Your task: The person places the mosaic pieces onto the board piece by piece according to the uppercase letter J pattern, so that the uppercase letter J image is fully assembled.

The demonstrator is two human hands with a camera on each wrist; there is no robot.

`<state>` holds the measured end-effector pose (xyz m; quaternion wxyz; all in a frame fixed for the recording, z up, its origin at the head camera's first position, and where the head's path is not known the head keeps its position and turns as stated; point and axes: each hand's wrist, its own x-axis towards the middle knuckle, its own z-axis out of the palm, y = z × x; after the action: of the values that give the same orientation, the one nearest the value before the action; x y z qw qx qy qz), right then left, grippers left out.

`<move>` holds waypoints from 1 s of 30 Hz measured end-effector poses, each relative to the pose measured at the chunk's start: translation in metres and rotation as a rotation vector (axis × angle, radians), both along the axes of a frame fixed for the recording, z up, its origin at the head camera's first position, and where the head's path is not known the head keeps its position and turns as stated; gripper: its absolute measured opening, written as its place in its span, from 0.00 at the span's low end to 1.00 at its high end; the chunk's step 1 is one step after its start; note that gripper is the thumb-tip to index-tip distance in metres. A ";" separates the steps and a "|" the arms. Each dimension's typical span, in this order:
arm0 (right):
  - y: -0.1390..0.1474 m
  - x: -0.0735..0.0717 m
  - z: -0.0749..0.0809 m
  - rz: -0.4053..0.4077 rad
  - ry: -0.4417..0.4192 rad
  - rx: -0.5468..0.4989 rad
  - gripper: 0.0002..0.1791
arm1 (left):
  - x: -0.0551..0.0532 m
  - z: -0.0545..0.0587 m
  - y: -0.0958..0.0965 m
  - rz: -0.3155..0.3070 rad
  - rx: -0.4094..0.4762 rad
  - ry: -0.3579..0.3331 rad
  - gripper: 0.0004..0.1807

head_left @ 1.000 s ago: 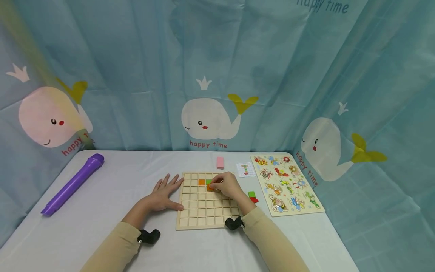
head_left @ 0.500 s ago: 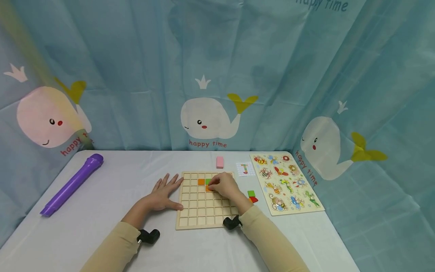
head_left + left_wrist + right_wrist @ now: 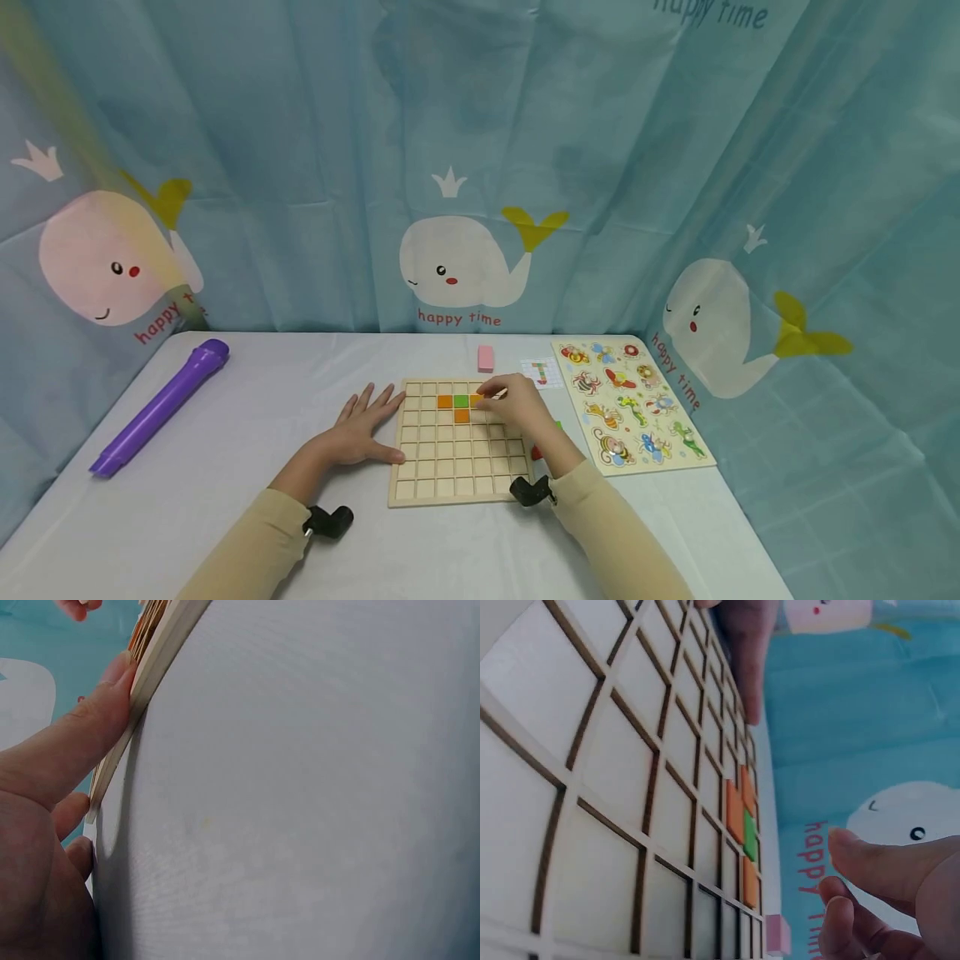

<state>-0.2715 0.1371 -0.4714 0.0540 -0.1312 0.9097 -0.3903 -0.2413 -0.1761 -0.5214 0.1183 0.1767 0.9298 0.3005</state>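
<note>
The wooden grid board [image 3: 435, 467] lies on the table. Near its far side, a green tile [image 3: 461, 402] has an orange tile [image 3: 445, 402] to its left, another orange tile [image 3: 476, 401] to its right and a third orange tile [image 3: 462, 416] just below, making a T. My left hand [image 3: 356, 433] is spread at the board's left side, its thumb [image 3: 97, 712] against the edge in the left wrist view. My right hand [image 3: 517, 408] hovers over the right part of the grid, fingers bent. In the right wrist view, a gap shows between its thumb [image 3: 877, 866] and fingers, nothing in it.
A red tile [image 3: 536, 452] and a green tile [image 3: 558, 426] lie partly hidden behind the right wrist. Beyond the board are a pink block [image 3: 486, 359] and a pattern card [image 3: 551, 375]. An insect puzzle board [image 3: 637, 408] stands right; a purple tube [image 3: 161, 408] lies left.
My right hand has let go of the lower orange tile, which now lies in its cell, and has moved right and slightly away. The right-hand orange tile has come into view. The left hand stays put.
</note>
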 end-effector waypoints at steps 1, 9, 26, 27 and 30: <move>0.002 0.001 0.001 -0.002 0.006 -0.003 0.12 | 0.000 -0.001 0.000 -0.002 0.006 0.000 0.65; 0.021 0.007 0.003 -0.039 0.046 -0.009 0.13 | 0.003 -0.006 -0.004 -0.004 0.008 0.010 0.66; 0.069 0.014 -0.005 -0.165 0.033 -0.005 0.11 | 0.001 -0.001 -0.001 0.008 -0.004 0.003 0.65; 0.071 0.015 -0.005 -0.167 0.033 -0.006 0.11 | 0.001 -0.001 0.000 0.008 -0.002 0.000 0.65; 0.078 0.017 -0.008 -0.175 0.012 -0.015 0.12 | -0.001 -0.002 0.001 0.005 -0.005 0.001 0.65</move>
<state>-0.2543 0.2153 -0.4792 0.0135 -0.0541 0.9150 -0.3995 -0.2421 -0.1752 -0.5232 0.1175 0.1741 0.9310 0.2985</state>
